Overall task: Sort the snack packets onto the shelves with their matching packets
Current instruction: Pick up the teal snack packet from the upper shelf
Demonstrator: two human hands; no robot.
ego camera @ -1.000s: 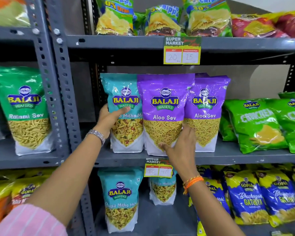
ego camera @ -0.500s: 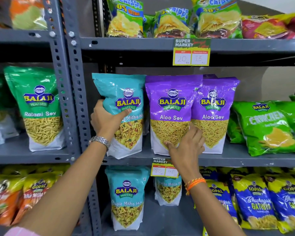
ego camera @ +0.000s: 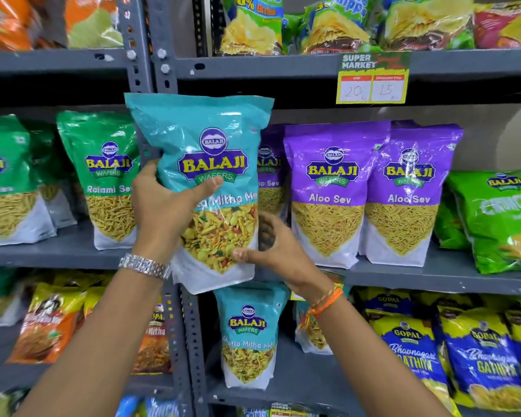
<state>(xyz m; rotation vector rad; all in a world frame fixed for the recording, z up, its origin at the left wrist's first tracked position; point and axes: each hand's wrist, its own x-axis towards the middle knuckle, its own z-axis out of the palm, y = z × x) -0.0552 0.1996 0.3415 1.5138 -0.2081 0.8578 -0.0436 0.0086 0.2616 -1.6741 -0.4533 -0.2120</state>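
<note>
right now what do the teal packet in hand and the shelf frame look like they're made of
Teal packet: looks like glossy plastic film, going by the bright glare streaks, soft creases and the clear window showing the mix. Shelf frame: seems to be grey painted metal with a matt finish, given the punched slots and bolt heads on the upright.

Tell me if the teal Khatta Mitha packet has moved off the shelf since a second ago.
Yes. The teal packet, held in the left hand, has been lifted up and out from beside the purple Aloo Sev packets, off the middle shelf.
</note>
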